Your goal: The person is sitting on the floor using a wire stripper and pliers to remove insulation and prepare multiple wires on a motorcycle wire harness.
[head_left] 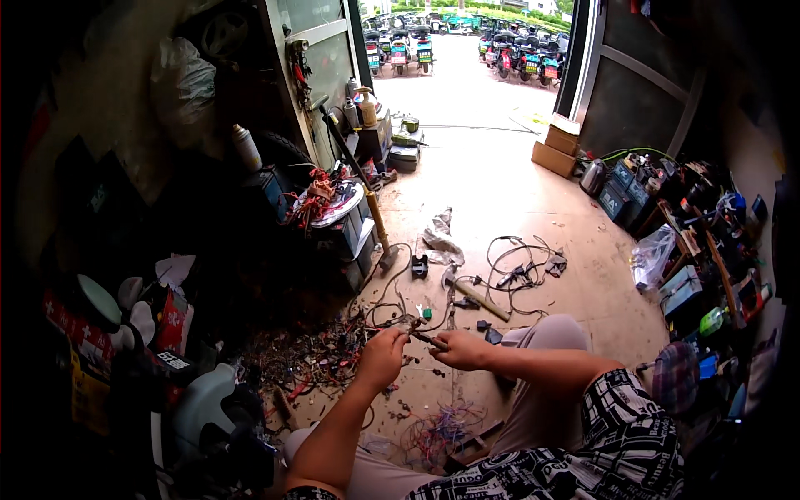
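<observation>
The person has two hands, close together but apart, over the littered floor (500, 221). The left hand (383, 358) pinches a dark cable (426, 337) between thumb and fingers; the right hand (462, 350) closes on a dark length just beside it, though whether that is the same cable or a tool cannot be told. The cable spans the gap between them. Beyond the hands lie one hammer (481, 301), one green connector (427, 313), one black block (419, 267) and one crumpled whitish bag (442, 237). One tangle of thin wires (443, 430) sits nearer the person, and two cardboard boxes (557, 147) stand stacked by the doorway.
</observation>
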The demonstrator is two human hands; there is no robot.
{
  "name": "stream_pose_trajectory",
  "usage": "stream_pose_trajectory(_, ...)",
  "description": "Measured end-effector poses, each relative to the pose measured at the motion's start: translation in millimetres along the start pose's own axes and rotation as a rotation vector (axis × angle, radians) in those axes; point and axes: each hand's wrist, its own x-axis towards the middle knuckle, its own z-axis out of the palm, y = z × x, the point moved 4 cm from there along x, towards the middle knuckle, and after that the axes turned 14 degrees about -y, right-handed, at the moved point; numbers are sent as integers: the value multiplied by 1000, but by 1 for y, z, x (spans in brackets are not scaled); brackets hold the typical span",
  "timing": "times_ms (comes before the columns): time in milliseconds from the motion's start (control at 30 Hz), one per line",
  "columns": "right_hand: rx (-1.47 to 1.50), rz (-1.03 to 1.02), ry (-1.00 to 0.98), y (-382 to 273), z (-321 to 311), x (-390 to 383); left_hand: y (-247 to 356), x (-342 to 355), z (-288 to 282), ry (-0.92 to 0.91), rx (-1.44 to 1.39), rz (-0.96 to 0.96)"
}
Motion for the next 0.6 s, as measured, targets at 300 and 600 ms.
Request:
stream_pose_trajectory(300,-229,132,-14,-10,-46,-2,11,17,3,79,13,61)
stream_pose_trajectory(600,-272,219,80,6,-36,25,-53,44,28,81,-297,-174)
